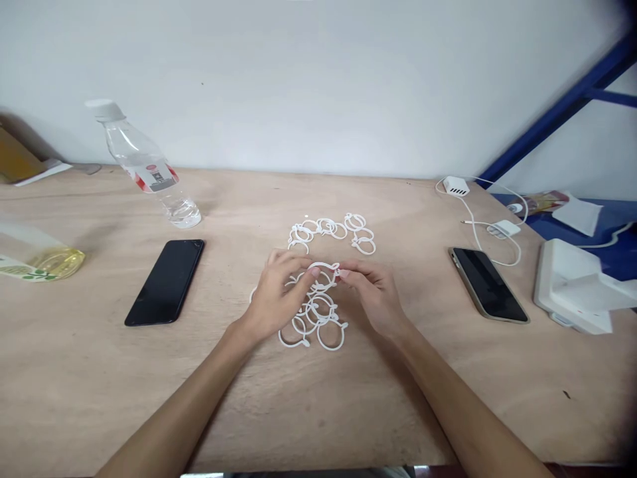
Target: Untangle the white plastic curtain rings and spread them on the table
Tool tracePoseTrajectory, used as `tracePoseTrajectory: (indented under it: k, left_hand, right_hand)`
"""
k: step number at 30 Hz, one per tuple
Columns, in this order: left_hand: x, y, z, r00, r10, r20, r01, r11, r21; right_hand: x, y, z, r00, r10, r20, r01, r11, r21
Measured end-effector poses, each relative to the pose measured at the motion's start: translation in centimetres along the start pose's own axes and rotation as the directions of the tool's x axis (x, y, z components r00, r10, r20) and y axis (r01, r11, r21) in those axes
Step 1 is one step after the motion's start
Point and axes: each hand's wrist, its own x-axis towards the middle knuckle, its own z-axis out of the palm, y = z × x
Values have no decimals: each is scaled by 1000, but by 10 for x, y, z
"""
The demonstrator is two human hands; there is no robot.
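Note:
Between my two hands is a white plastic ring (326,265) with a small eyelet, like a curtain ring. My left hand (273,292) pinches its left side between thumb and fingers. At the eyelet end, the thumb and forefinger of my right hand (375,292) are closed on the same ring. A loose pile of similar white rings (331,349) lies on the table below and between the hands, partly covered by my left hand. Beyond my fingers, a second group of white rings (340,230) lies in an uneven row.
On the wooden table (318,418), a black phone (165,282) and a tilted-looking water bottle (149,169) are at left, near a container with yellow liquid (60,264). Rightward are another phone (488,284), a charger (456,186) with white cables, and a white stand (572,285).

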Motion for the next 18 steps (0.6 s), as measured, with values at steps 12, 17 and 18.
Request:
tracePoseTrajectory:
  k: [12,17,18]
  left_hand:
    - [1,5,-3,982,189,-9,-189,980,-56]
    - [0,8,-2,986,162,36,-160,986,-53]
    - [-1,8,-1,989,148,24,-146,988,-48]
  right_hand:
    - [0,2,2,999,38,-2,-37,995,95]
    - [0,0,3,998,61,-10,-59,989,135]
    - [0,0,3,998,68,-9,-66,987,146]
